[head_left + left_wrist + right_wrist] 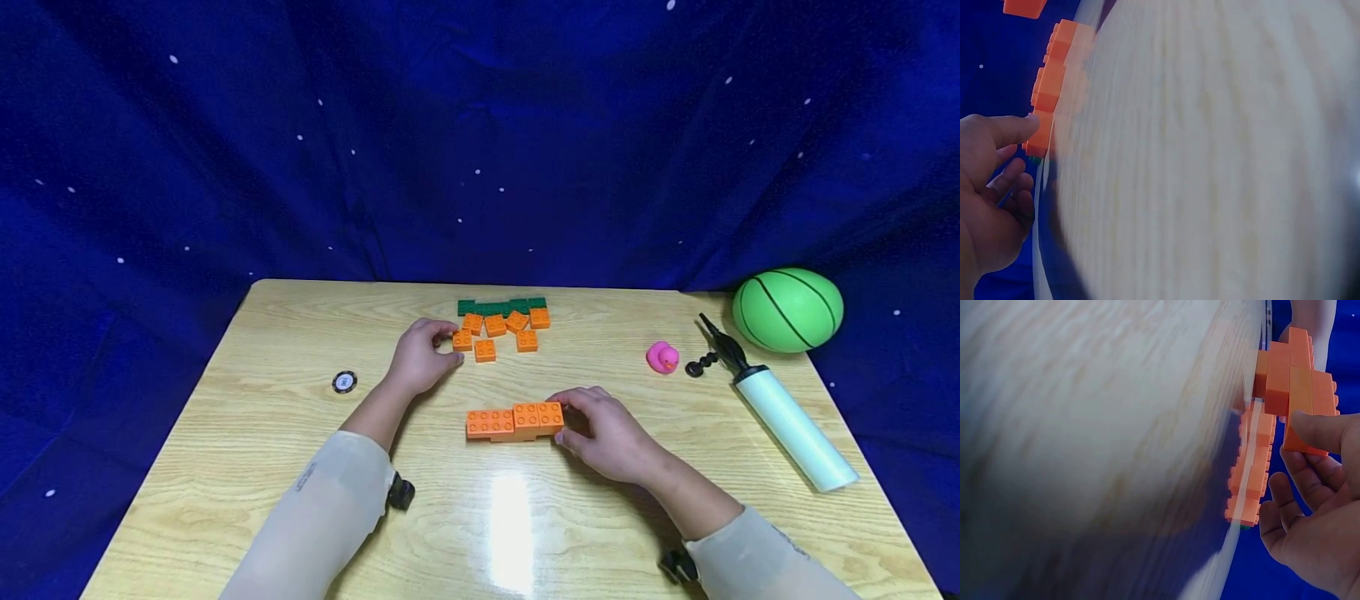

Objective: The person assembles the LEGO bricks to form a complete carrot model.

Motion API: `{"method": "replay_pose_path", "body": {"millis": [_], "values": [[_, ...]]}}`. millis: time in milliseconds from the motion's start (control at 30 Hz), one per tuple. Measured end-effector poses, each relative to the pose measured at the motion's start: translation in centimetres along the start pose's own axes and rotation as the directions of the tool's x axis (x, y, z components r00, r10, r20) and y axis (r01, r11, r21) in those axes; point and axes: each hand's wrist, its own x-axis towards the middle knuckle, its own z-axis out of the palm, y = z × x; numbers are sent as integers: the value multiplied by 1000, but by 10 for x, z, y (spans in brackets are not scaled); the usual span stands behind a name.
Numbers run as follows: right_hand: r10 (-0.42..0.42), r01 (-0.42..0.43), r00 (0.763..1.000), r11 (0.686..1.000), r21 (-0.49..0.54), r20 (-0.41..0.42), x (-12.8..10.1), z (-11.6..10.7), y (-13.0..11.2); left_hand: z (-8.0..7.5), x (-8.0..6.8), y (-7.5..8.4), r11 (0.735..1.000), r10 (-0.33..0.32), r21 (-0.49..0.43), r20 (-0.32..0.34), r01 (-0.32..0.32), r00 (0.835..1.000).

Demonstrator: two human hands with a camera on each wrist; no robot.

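Observation:
A pile of loose orange bricks (504,330) lies at the far middle of the wooden table (262,433), with a row of green bricks (501,306) behind it. My left hand (448,343) reaches to the pile's left edge. Its thumb and index finger close around a small orange brick (462,339); in the left wrist view the thumb (1019,128) touches that brick (1038,142). Nearer me, a long assembly of joined orange bricks (514,421) lies flat. My right hand (570,421) grips its right end, thumb (1322,431) pressed on the assembly (1291,381).
A pink rubber duck (662,357), a small black fitting (701,364), a white hand pump (780,412) and a green ball (787,309) sit at the right. A round black-and-white disc (344,382) lies left. Blue star-patterned cloth surrounds the table.

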Motion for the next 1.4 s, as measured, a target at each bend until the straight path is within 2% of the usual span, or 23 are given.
{"method": "replay_pose_path", "body": {"millis": [333,567,800,1133,1400], "values": [[-10,10,1000,1000,4,-7,0,-1,0,6,10,1,1000,-31,5,14,31,999],[-31,31,999,999,3,-15,0,0,0,8,10,0,998,-57,8,23,57,998],[-51,51,998,999,-15,-31,0,0,2,3,5,1,998,-60,14,27,59,998],[-54,53,998,998,-17,-36,1,2,3,-1,-7,-3,998,-53,-35,14,54,998],[-49,49,998,999,-14,-40,2,3,3,-5,-17,-6,998,-23,-58,-4,23,1000]]}}
